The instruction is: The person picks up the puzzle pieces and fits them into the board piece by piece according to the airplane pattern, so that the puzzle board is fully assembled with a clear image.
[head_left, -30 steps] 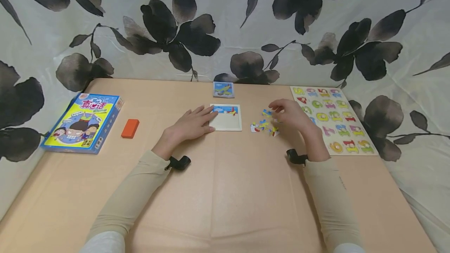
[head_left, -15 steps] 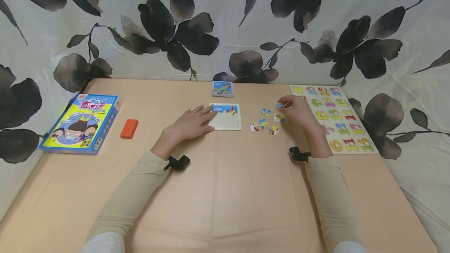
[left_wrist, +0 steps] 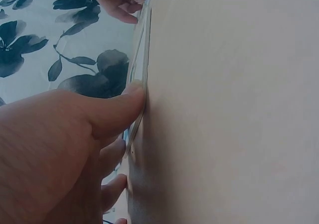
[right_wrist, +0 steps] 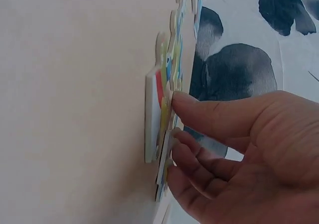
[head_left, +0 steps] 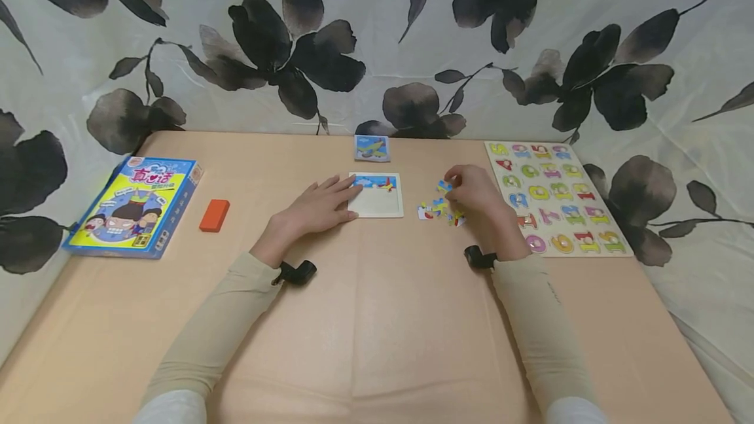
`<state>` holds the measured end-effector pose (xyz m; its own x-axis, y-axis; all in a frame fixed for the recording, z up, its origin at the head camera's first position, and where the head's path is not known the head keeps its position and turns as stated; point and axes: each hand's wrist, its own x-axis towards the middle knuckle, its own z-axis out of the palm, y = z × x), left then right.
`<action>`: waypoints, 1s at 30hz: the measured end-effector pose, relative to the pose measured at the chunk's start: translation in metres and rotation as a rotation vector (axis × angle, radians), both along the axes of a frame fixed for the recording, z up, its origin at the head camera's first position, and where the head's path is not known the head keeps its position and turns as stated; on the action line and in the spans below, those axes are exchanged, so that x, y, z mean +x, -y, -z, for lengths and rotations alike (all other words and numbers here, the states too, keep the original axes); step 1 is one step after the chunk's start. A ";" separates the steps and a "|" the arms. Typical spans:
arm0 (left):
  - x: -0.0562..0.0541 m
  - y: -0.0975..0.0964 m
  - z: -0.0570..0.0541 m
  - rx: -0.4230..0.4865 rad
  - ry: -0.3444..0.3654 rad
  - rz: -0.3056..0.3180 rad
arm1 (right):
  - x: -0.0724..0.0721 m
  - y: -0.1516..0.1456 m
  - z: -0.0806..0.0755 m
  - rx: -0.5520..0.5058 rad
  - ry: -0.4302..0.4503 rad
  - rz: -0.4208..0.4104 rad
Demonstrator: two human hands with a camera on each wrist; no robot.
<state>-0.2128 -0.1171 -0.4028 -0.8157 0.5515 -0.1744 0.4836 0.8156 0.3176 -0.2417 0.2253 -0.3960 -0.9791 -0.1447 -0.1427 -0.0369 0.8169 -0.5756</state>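
Note:
My left hand point(head_left: 318, 207) rests on the left side of a small white puzzle tray point(head_left: 377, 205), fingers spread and straight. Along the tray's top lies an assembled strip of picture point(head_left: 372, 182) with blue sky and a red shape; the lower part is bare white. In the left wrist view the thumb point(left_wrist: 122, 107) presses on the tray's edge. My right hand point(head_left: 476, 190) is at the loose pile of jigsaw puzzle pieces point(head_left: 438, 207), right of the tray. In the right wrist view its thumb and curled fingertips pinch a puzzle piece point(right_wrist: 172, 104) among the others.
Behind the tray lies a small picture card point(head_left: 372, 148) with a yellow plane. A blue-and-yellow box point(head_left: 132, 208) and an orange block point(head_left: 215, 215) are at left. A sheet of colourful figures point(head_left: 556, 198) lies at right, partly behind the right forearm.
My right hand has moved right with a small blue piece at its fingertips, then back left over the pile. The left hand stays on the tray.

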 end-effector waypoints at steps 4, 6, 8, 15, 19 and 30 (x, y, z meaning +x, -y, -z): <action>0.000 0.000 -0.001 0.005 -0.001 0.000 | 0.001 0.002 -0.002 -0.007 0.043 0.017; 0.000 0.000 0.000 0.007 -0.002 -0.001 | 0.001 0.002 -0.003 -0.019 0.059 0.024; -0.001 0.000 0.000 0.009 0.001 -0.002 | 0.001 0.001 -0.003 -0.033 0.067 0.026; -0.001 0.001 0.003 0.019 0.007 -0.003 | -0.001 0.000 0.001 -0.090 0.078 0.032; 0.000 0.001 0.002 0.026 0.008 -0.008 | -0.001 0.001 0.002 -0.105 0.077 0.026; 0.002 0.001 0.000 0.037 0.007 -0.004 | -0.001 0.004 0.005 -0.136 0.033 0.030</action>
<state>-0.2110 -0.1183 -0.4028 -0.8167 0.5545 -0.1600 0.4780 0.8053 0.3507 -0.2432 0.2215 -0.4011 -0.9783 -0.1361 -0.1563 0.0070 0.7319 -0.6814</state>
